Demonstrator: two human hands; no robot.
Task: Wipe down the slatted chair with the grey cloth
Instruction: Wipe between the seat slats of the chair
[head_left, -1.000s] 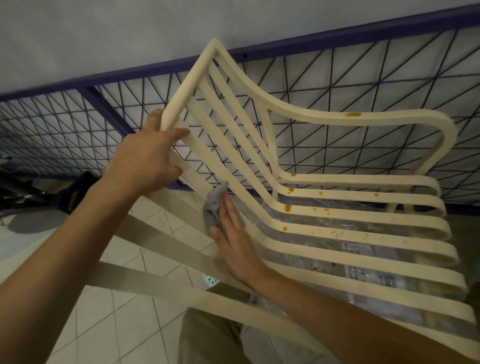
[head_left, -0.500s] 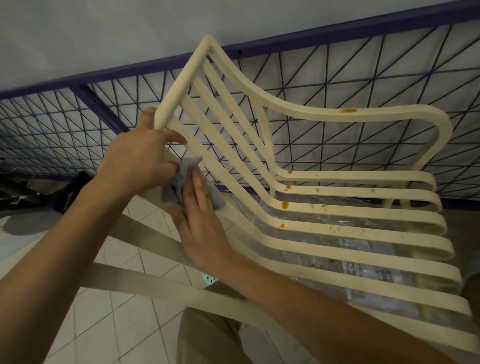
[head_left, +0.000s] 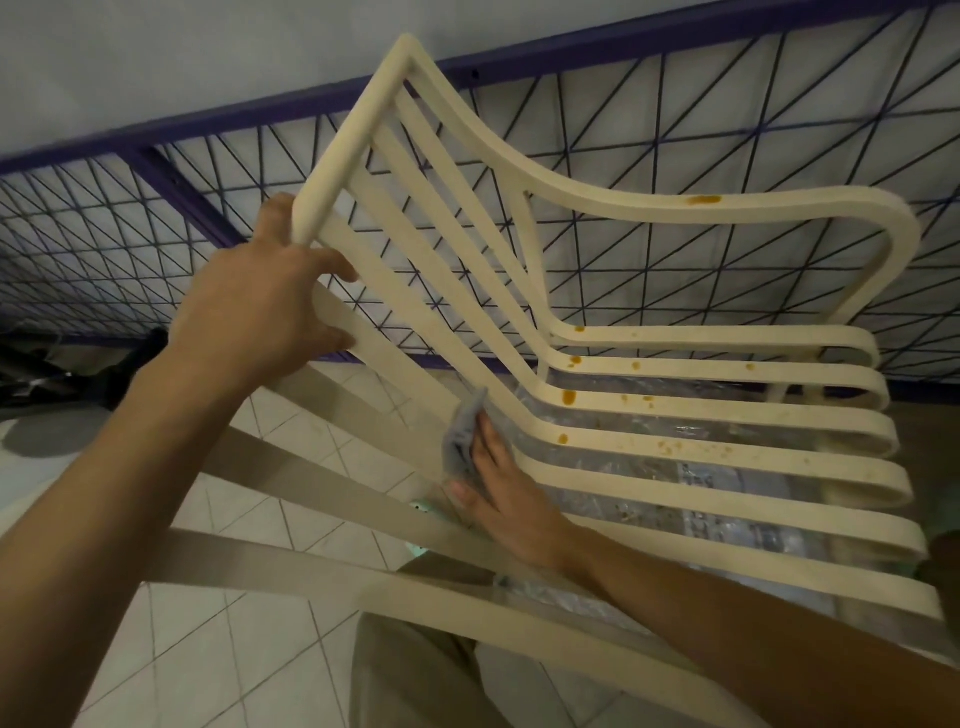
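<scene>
Pale floor tiles (head_left: 291, 457) and a dark wire-mesh fence (head_left: 649, 130) backed the cream slatted chair (head_left: 358, 130), its smooth curved slats spotted orange. I saw the left hand (head_left: 254, 306) gripping a back slat. The right hand (head_left: 511, 506), fingers flat, pressed the crumpled, half-hidden grey cloth (head_left: 460, 447) at the seat bend.

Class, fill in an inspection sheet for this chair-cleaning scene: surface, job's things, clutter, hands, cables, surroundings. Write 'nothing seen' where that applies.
Surface: pale tiled floor; clear plastic sheeting under the seat.
Job's things: cream slatted chair, orange-brown spots on seat slats and armrest; grey cloth against a slat.
Clutter: dark items on the floor at far left, unidentifiable.
Hands: left hand grips the backrest; right hand presses the cloth, fingers straight.
Cables: nothing seen.
Surroundings: purple-framed wire fence, pale wall.
</scene>
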